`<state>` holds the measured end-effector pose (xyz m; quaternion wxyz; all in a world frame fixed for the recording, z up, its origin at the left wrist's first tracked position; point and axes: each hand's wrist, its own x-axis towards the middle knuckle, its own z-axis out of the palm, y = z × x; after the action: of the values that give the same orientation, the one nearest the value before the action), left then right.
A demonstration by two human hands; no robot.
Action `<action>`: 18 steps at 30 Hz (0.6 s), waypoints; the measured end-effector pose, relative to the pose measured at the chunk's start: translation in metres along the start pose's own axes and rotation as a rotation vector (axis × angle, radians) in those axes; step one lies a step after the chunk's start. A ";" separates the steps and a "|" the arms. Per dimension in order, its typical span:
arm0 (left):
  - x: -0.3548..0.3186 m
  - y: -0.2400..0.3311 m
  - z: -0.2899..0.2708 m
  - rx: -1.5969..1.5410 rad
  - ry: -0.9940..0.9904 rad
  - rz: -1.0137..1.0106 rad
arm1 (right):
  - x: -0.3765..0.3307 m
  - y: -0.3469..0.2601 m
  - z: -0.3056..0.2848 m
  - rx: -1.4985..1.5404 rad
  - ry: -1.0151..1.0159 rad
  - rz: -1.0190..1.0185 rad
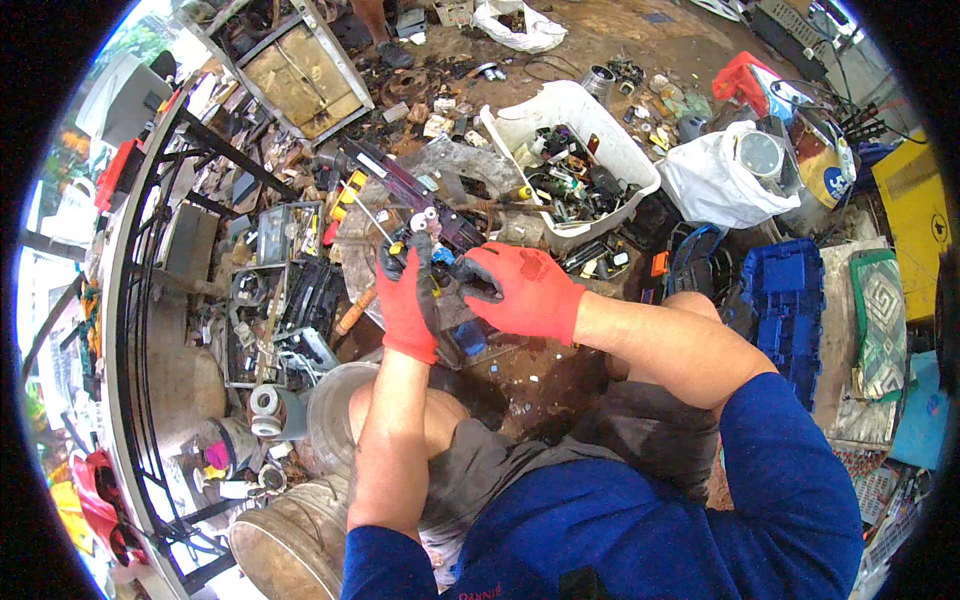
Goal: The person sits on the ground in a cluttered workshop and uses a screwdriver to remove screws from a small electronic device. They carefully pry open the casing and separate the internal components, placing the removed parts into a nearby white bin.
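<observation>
Red gloves with dark palms cover both hands. My left hand is closed around a screwdriver, whose thin metal shaft points up and to the left. At that hand's fingertips shows a small white round part, with a bit of blue beside it. My right hand is just to the right, fingers curled inward; what they pinch, if anything, is hidden. Beyond both hands lies a long dark purple plastic unit, slanting across a worn grey work surface.
A white bin of small dark parts stands ahead right, beside a white sack. A wooden-handled tool lies left of my left hand. A metal rack runs along the left, a blue plastic case sits right, a bucket lower left.
</observation>
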<state>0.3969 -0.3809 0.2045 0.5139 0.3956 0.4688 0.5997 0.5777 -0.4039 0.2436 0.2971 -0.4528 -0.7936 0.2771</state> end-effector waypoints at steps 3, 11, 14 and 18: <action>0.003 -0.002 -0.007 -0.056 -0.013 0.000 | 0.001 0.000 0.001 0.024 0.101 -0.023; -0.002 0.011 -0.002 0.016 -0.046 -0.049 | 0.009 0.009 -0.008 0.156 0.263 0.049; -0.007 0.017 0.014 -0.108 -0.004 -0.005 | 0.013 0.016 -0.009 0.149 0.317 0.068; 0.001 0.003 -0.008 -0.060 -0.017 -0.029 | 0.014 0.014 -0.012 0.148 0.270 0.100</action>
<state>0.3881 -0.3813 0.2049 0.5379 0.3783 0.4521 0.6027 0.5879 -0.3830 0.2445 0.4198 -0.5016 -0.7003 0.2860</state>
